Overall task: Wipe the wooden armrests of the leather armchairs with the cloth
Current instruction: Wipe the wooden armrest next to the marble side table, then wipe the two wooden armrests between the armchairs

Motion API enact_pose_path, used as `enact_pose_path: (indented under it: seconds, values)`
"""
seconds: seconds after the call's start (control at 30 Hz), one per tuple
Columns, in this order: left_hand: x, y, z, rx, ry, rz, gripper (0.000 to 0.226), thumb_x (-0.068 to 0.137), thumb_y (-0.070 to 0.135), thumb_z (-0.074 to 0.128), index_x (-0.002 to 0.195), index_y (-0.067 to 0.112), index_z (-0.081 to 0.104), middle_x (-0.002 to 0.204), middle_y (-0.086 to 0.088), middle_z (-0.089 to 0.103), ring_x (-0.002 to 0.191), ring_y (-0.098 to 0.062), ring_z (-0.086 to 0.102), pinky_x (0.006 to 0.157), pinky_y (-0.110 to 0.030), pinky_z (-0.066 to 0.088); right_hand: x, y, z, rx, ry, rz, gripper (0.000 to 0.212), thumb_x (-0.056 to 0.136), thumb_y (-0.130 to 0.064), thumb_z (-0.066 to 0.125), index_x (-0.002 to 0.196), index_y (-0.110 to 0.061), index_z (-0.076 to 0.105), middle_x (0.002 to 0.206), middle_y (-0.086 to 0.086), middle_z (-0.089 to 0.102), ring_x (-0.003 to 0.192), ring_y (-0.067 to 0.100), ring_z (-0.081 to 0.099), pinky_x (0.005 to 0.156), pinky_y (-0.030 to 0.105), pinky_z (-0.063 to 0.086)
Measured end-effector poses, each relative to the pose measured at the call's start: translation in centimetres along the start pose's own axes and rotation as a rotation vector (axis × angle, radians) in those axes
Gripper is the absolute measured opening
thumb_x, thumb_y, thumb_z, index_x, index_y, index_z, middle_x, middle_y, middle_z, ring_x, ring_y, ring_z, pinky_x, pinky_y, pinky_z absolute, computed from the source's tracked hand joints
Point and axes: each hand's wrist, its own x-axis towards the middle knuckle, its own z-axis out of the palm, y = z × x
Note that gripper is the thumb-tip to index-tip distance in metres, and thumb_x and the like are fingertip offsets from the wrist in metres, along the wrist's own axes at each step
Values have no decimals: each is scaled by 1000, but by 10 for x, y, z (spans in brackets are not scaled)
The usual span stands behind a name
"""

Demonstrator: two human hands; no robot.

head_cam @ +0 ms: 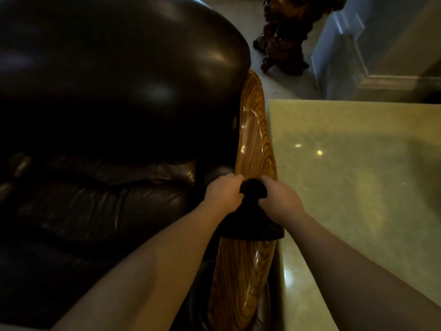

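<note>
A glossy striped wooden armrest (pixel 254 139) runs from near to far along the right side of a dark brown leather armchair (pixel 114 80). A dark cloth (pixel 250 220) lies across the armrest about halfway along it. My left hand (pixel 223 193) grips the cloth's left side and my right hand (pixel 279 199) grips its right side, with a bunched fold between the two. Both hands press the cloth onto the wood. The cloth hides the strip of armrest under it.
A polished pale stone tabletop (pixel 358 175) stands directly to the right of the armrest, almost touching it. A dark carved wooden stand (pixel 284 41) is on the floor beyond. A blue-grey wall corner with skirting (pixel 346 56) is at the top right.
</note>
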Motion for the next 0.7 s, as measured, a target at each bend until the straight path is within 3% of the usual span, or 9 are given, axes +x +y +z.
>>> enact_pose_path:
  seconds: [0.1,0.33,0.57,0.7]
  values:
    - [-23,13,-15,9,26,35,17,90,20,55,107,19,55,103,-2,52,83,-16,49,67,-31,43,-23,-15,-11,-121,-33,15,24,85,-15,55,108,-12,62,112,11,58,105,32,59,83,39,49]
    - [-107,22,-64,-64,27,44,24,90,28,56,114,31,51,105,9,45,84,-7,49,76,-29,49,-103,-36,-53,-204,-51,2,25,86,-19,54,109,-18,64,110,4,60,102,25,61,81,35,50]
    - [-194,3,-148,-15,254,31,21,93,32,52,113,26,56,99,8,44,79,-7,49,69,-22,44,-170,-122,-121,-328,88,-252,24,86,-17,51,107,-15,64,109,7,59,104,28,59,78,34,48]
    - [-237,-27,-209,1,381,-22,18,93,33,51,110,26,55,94,9,41,75,-8,48,64,-24,44,-198,-192,-138,-351,168,-412,15,87,-14,51,98,-16,62,100,4,56,94,27,59,70,35,47]
